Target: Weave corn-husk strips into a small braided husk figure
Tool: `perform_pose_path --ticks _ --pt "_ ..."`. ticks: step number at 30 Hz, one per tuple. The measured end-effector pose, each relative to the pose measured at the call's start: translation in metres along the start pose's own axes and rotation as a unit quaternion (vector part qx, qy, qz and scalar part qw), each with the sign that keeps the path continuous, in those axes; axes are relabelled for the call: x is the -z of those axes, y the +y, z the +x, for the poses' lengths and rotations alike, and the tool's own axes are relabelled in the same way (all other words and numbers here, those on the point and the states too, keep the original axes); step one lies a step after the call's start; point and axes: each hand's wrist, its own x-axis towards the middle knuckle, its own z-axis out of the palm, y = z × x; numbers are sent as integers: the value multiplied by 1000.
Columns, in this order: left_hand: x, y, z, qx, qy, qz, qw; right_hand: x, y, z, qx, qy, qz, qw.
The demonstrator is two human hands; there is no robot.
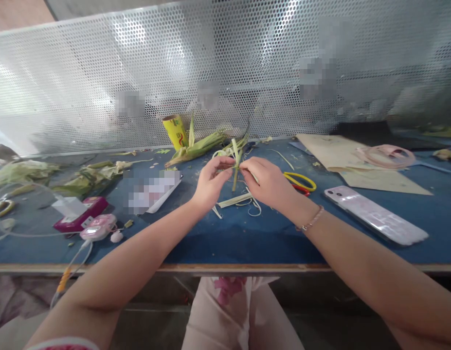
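Note:
Pale green corn husk strips (pixel 235 151) are gathered in a small bundle above the middle of the table, with one strip standing up and a stem-like end pointing down. My left hand (pixel 213 180) closes its thumb and fingers on the bundle's left side. From the right, my right hand (pixel 267 181) pinches the same bundle, its fingertips close to the left ones. How the strips are folded or tied is too small to make out. Below the hands lie loose husk scraps (pixel 235 200) on the blue tabletop (pixel 210 245). Scissors (pixel 301 181) with yellow and red handles rest beside my right hand.
Behind stand a yellow tube (pixel 174 132) and a husk bunch (pixel 199 148) before a perforated metal screen (pixel 225 58). On the right are a phone (pixel 374 215) and cardboard (pixel 386 182). To the left sit a purple power strip (pixel 81 216), a pink case (pixel 99 227) and husks (pixel 90 180).

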Motion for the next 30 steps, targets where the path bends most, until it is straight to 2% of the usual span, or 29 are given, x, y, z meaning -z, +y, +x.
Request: perform_pose_path --ticks 5,11,18,27,30 --pt "4 3 7 -7 18 58 998 -1 2 -1 12 -24 11 1000" --pt "-2 0 5 47 -8 -9 999 -4 -1 -1 30 -57 18 998" --pt "-1 -3 3 18 23 15 999 -4 -4 0 26 -59 39 997" --pt "-9 -2 -3 41 79 41 995 -7 -5 1 33 -83 50 995" --pt "-9 5 -4 52 69 75 993 -8 -4 0 32 -86 38 995"
